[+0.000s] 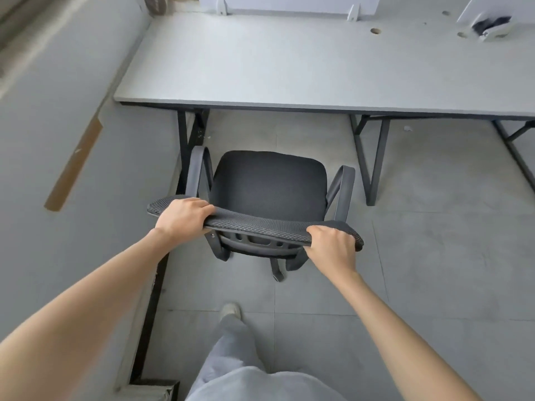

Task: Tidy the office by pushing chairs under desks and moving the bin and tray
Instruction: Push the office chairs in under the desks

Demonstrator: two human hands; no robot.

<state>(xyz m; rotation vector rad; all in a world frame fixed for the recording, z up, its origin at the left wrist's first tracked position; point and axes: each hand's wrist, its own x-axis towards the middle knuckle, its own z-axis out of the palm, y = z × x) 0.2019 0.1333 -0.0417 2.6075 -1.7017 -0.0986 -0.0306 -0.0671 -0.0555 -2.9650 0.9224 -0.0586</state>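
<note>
A black office chair (269,180) with a mesh backrest and grey armrests stands on the floor in front of a long pale grey desk (260,68). Its seat faces the desk and lies just short of the desk's front edge. My left hand (181,217) grips the left part of the backrest's top edge. My right hand (333,246) grips the right part of the same edge. Both arms are stretched out forward.
The desk's dark metal legs (373,160) stand on both sides of the chair. A grey wall (58,140) runs close along the left. A white clamp-like object (492,28) lies on the desk's far right. My leg and shoe (230,312) are behind the chair.
</note>
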